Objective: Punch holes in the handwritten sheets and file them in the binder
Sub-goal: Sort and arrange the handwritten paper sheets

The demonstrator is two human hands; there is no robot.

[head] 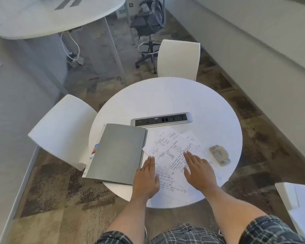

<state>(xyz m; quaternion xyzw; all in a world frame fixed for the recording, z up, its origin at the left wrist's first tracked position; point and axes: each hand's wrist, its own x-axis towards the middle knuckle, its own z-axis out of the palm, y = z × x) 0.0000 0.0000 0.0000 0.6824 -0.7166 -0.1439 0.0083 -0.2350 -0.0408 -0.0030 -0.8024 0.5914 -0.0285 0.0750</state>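
Round white table (pixel 174 95), seen from above. Person's plaid shorts (pixel 264 231) cut off at the bottom edge.

Sheets (pixel 173 150): a loose, overlapping fan of lined handwritten pages near the front middle of the table, corners skewed against each other. Writing is visible but too small and blurred to read. How many pages there are cannot be told; the lower ones are mostly covered.

Left hand (pixel 146 178): flat, fingers straight and together, palm down on the sheets' left part, right beside the binder's edge. Holds nothing.

Right hand (pixel 199 171): flat too, fingers straight, slightly spread, palm down over the middle of the sheets. Whether the palm presses the paper or hovers just above it cannot be told. Nothing gripped.

Binder (pixel 116 154): grey, closed, lying flat to the left of the sheets, its near left corner overhanging the table rim. Coloured tabs (pixel 95 150) and white page edges stick out along its left side. Its right edge overlaps the sheets' left corner.

Punch (pixel 219 154): small, pale grey, to the right of the sheets, apart from them, near the rim. Details soft.

Power strip (pixel 161 119): set in the table centre, just behind binder and sheets.

Two white chairs (pixel 179 59), behind and at left. At the right edge, something white, cropped.
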